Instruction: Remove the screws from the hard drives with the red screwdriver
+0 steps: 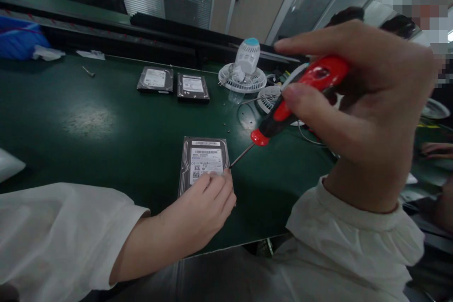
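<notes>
A hard drive (207,158) with a white label lies near the front edge of the green table. Across its lower right part lies my left hand (212,196), its fingers bent over the right edge and pressing on it. My right hand (368,89) is closed round the red and black handle of a screwdriver (279,113), index finger raised off it. The screwdriver slants down to the left, and its tip meets the drive's right edge beside my left fingertips. Whatever sits under the tip is too small to make out.
Two more hard drives (155,79) (193,87) lie farther back. Right of them stand white fan parts (244,78) with cables. Small screws (228,131) are scattered mid-table. A blue bag (21,40) is at the far left. Another person's hand (437,149) shows at the right.
</notes>
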{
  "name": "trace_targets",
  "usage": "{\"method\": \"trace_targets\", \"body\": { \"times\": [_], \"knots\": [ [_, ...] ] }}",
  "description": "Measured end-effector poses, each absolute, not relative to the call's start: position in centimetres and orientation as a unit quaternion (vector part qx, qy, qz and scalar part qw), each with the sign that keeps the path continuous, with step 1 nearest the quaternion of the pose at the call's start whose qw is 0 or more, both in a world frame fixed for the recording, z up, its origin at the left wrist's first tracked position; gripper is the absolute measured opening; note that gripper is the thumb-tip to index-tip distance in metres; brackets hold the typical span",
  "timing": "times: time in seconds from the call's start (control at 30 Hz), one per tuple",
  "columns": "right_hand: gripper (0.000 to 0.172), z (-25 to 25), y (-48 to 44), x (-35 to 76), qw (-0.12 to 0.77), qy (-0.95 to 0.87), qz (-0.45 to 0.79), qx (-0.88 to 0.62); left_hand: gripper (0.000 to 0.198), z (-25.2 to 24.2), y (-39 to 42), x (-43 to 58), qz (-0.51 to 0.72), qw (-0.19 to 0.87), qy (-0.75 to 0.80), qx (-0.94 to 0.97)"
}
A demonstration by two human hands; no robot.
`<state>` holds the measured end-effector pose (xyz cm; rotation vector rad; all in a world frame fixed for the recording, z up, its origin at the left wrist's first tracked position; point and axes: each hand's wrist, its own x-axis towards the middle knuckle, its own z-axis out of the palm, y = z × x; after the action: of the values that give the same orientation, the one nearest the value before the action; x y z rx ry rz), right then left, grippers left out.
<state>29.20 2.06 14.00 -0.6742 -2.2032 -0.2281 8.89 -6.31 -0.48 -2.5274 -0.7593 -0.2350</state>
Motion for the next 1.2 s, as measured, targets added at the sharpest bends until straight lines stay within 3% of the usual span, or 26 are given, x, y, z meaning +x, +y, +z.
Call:
{"method": "trace_targets", "body": {
  "times": [0.1,0.27,0.43,0.5,0.7,0.97,1.2],
  "knots": [
    [0.048,14.1,2.0,29.1,0.365,-0.898,-0.046,-0.241,0.039,-0.7,-6.3,8.7,-0.092,0.237,-0.279,-0.926],
    [0.039,14.1,2.0,29.0,0.388,-0.881,-0.075,-0.261,0.041,-0.9,-6.4,8.5,-0.103,0.240,-0.275,-0.925],
    [0.049,14.6,2.1,29.8,0.327,-0.914,-0.026,-0.237,0.043,-1.2,-6.8,8.6,-0.128,0.267,-0.272,-0.916],
    [0.045,14.8,2.3,29.9,0.315,-0.916,-0.050,-0.244,0.044,-1.3,-6.9,8.7,-0.134,0.274,-0.272,-0.913],
    [0.024,14.4,2.7,29.5,0.348,-0.885,-0.145,-0.272,0.047,-1.4,-7.0,8.8,-0.142,0.284,-0.276,-0.907],
    [0.044,14.3,2.9,30.1,0.338,-0.903,-0.054,-0.260,0.048,-1.3,-6.9,8.7,-0.131,0.290,-0.281,-0.905],
    [0.037,13.5,3.0,29.2,0.395,-0.848,-0.149,-0.321,0.047,-1.4,-6.9,8.7,-0.138,0.291,-0.285,-0.903]
  ]
}}
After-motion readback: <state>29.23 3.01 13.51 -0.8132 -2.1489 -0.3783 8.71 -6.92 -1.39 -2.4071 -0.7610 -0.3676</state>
